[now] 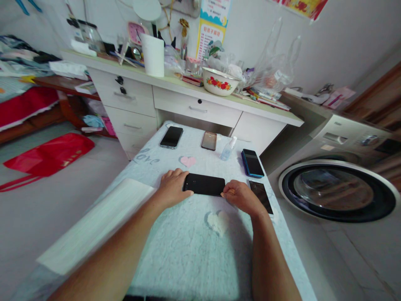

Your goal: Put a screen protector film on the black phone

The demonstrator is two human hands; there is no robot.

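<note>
A black smartphone (205,184) lies sideways on the light-blue patterned cloth (188,251) in front of me. My left hand (173,187) grips its left end, with the thumb at the near edge and the fingers at the far side. At the other end, my right hand (239,195) has its fingers curled against the near right corner. A white-edged phone (262,196) lies just beyond my right hand. Behind that is a dark phone with a blue edge (252,163). Farther back are a clear spray bottle (228,149), a phone case (209,141) and another dark-screened phone (172,137).
Along the cloth's left side lies a long whitish sheet (100,223). A white desk with drawers (125,90) stands behind, bearing a paper roll (153,55) and a floral enamel bowl (221,81). To the right is a washing machine (338,190); a red bag (50,154) lies on the floor at left.
</note>
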